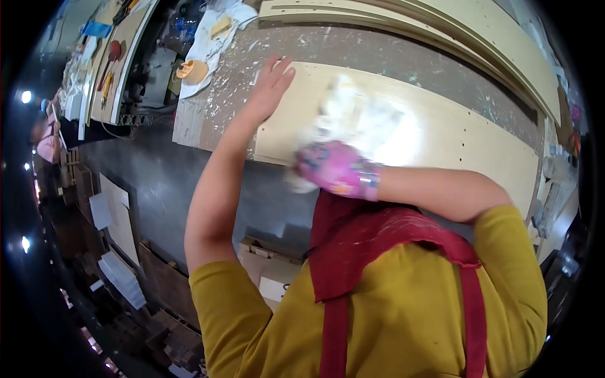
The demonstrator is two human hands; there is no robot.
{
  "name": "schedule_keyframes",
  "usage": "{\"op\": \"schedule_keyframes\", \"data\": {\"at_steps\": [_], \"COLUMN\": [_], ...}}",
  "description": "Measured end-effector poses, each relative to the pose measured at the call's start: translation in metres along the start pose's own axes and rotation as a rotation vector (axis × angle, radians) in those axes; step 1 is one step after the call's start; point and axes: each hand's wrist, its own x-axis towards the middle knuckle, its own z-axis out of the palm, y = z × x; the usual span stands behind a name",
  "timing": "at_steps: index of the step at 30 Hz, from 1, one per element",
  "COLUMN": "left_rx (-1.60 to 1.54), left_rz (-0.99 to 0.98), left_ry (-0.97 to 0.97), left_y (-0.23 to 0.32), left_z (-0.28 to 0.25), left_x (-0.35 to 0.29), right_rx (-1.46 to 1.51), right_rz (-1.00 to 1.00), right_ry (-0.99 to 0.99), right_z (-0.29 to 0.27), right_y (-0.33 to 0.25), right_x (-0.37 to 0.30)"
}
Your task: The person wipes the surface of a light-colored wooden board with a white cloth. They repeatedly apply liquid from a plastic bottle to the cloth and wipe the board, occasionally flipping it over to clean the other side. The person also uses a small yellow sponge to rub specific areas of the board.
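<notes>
A pale, cream-coloured board (435,135) with small dark holes lies flat on the paint-flecked workbench (233,79). At the board's left end rests my bare left hand (271,90), fingers stretched out along the corner. My right hand (337,165), in a pink and purple patterned glove, is over the board's near edge with a white cloth (343,110) bunched in it. Motion blurs both cloth and glove, and the gloved fingers are mostly hidden. The loose part of the cloth spreads across the board beyond the hand, beside a bright glare patch.
More long boards (403,20) are stacked along the bench's far side. At its far left corner, a white rag (214,47) bears an orange tub (192,71) and a yellowish block (220,27). A side table (120,63) holds tools; another person (47,142) stands far left.
</notes>
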Motion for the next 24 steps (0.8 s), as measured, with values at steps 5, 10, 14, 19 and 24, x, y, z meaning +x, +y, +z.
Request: {"op": "schedule_keyframes", "data": {"at_steps": [5,10,14,19,24], "left_rx": [-0.203,-0.144,0.046,0.095,0.101], "left_rz": [-0.098,-0.132,0.598,0.650,0.684], "left_ry": [-0.187,0.366,0.125,-0.158,-0.195], "left_y": [0.011,0.027,0.075,0.108,0.109], "left_z": [-0.048,-0.086,0.010,0.095,0.083], "left_x": [0.011,-0.040,-0.081,-0.067,-0.062], "right_rx": [0.405,0.875,0.790,-0.204,-0.075], "right_rz": [0.185,0.570,0.726,0.290,0.364], "right_ry": [-0.143,-0.184,0.449,-0.342,0.182], "right_z": [0.047,-0.043,-0.104,-0.063,-0.046], "right_y": [-0.017,0.047,0.095,0.105,0.133], "right_x": [0.123,0.041,-0.027,0.008,0.114]}}
